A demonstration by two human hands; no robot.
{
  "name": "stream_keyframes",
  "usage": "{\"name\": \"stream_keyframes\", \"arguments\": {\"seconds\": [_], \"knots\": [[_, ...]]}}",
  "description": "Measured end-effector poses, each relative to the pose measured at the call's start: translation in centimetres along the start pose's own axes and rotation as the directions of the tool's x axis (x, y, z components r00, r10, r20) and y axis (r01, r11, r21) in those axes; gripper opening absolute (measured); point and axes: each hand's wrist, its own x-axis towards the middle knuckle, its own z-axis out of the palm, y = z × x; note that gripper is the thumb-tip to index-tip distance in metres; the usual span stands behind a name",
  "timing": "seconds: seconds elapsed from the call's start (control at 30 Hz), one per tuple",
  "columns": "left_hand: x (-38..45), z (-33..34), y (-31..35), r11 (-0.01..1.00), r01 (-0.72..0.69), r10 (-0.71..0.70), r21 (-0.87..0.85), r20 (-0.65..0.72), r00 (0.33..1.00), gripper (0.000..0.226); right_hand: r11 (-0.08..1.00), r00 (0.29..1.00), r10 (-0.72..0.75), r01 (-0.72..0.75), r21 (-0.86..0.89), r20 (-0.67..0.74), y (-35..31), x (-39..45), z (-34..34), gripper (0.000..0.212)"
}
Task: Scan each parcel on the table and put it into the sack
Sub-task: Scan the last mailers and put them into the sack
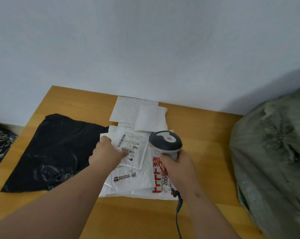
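five or so white parcels (137,147), one black parcel (56,152), one scanner (165,144), one sack (273,161)

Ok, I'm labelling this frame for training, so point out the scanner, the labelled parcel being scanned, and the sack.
scanner (165,141): head view, on its dark head.
labelled parcel (134,144): head view, on its shipping label.
sack (273,152): head view, on its grey-green side.
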Motion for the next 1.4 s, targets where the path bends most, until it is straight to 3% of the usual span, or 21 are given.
{"name": "stream_keyframes", "arguments": {"seconds": [0.1, 0.2, 0.23, 0.4, 0.7, 0.8, 1.07, 1.4], "knots": [[0.0, -0.1, 0.4, 0.982, 0.002, 0.001, -0.187, 0.016, 1.0, 0.063, 1.0, 1.0, 0.008, -0.008, -0.001, 0.002, -0.1, -0.1, 0.1, 0.005], [-0.2, -0.4, 0.3, 0.932, -0.009, 0.019, -0.363, 0.024, 1.0, 0.013, 1.0, 1.0, 0.019, -0.019, 0.017, -0.006, -0.3, -0.4, 0.2, 0.004], [-0.4, -0.6, 0.2, 0.909, -0.006, 0.019, -0.417, 0.027, 0.999, 0.009, 0.999, 1.0, 0.025, -0.025, 0.031, -0.007, -0.3, -0.7, 0.2, 0.004], [-2.3, -1.9, -0.8, 0.82, 0.002, 0.031, -0.573, 0.047, 0.998, 0.014, 0.996, 0.999, 0.045, -0.046, 0.075, 0.014, -0.8, -2.4, 0.7, 0.007], [-5.9, -4.6, -2.5, 0.827, -0.09, 0.131, -0.554, 0.034, 0.991, 0.026, 0.994, 0.989, -0.104, 0.105, -0.005, 0.107, -1.2, -7.4, 1.1, 0.009], [-7.3, -5.4, -3.3, 0.795, -0.113, 0.149, -0.596, 0.012, 0.989, 0.024, 0.996, 0.991, -0.074, 0.069, 0.052, 0.11, -1.0, -9.6, 1.4, 0.002], [-10.9, -6.0, -5.7, 0.671, -0.152, 0.138, -0.726, -0.08, 0.987, 0.018, 0.976, 0.997, -0.01, -0.007, 0.217, 0.074, -0.5, -15.1, 1.6, 0.013], [-15.4, -7.2, -7.5, 0.63, -0.256, 0.204, -0.733, -0.163, 0.965, 0.017, 0.964, 1.0, -0.015, 0.009, 0.266, 0.021, 0.0, -21.3, 1.7, 0.013]]}}
